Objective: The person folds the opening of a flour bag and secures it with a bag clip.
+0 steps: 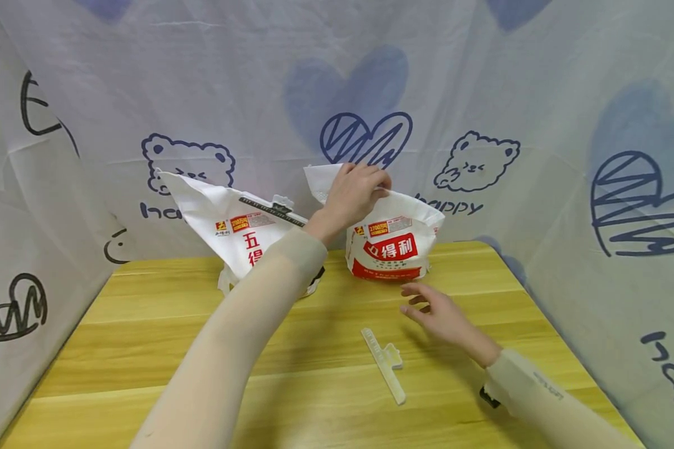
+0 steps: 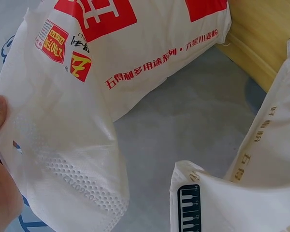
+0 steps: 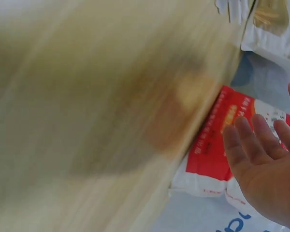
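Observation:
My left hand (image 1: 355,194) grips the folded top of the right-hand white-and-red flour bag (image 1: 390,249), which stands at the back of the table. In the left wrist view, the thumb lies against the top flap of this flour bag (image 2: 82,130). My right hand (image 1: 440,315) hovers in front of the bag, fingers apart and slightly bent, holding nothing; the right wrist view shows the hand (image 3: 266,159) over the red print. On the table between my arms lies a pale bag clip (image 1: 383,366).
Left of the gripped bag stands a second flour bag (image 1: 241,240), its top slanted and held by a dark piano-key clip (image 1: 272,211). My left forearm partly covers it. A printed cloth (image 1: 269,81) hangs behind the wooden table (image 1: 163,349).

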Demonstrator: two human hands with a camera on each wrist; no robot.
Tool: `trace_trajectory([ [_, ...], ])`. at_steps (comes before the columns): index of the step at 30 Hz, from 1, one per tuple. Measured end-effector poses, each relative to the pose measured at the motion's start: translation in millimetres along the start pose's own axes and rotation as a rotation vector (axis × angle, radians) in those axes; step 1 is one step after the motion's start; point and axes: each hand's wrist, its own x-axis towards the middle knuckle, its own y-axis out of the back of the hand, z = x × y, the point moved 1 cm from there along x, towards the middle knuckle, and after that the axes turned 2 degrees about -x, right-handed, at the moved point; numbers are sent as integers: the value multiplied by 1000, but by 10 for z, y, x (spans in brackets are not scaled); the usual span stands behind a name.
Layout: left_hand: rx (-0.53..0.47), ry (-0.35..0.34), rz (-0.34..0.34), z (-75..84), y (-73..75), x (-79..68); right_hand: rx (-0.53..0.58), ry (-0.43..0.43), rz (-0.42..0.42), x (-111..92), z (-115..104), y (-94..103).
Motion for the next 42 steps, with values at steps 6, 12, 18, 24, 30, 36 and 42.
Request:
trace_trajectory([
  [6, -9, -3, 8, 0, 10, -9, -21, 0, -87, -77, 4, -103],
  [12, -15, 2, -4, 9, 19, -25, -25, -5, -155, -118, 0, -207],
  [18, -12, 10, -14, 7, 9, -33, -34, 0, -233, -132, -7, -297],
  [24, -16, -2, 3, -4, 1, -25, -51, 23, -253, -135, -36, -343],
  [30, -26, 11, -9, 5, 6, -32, -46, 49, -275, -156, -48, -379],
  [36, -21, 12, -6, 6, -11, -22, -75, 69, -278, -177, -52, -398],
  [42, -18, 0, 8, 0, -9, -16, -87, 79, -273, -185, -73, -404],
])
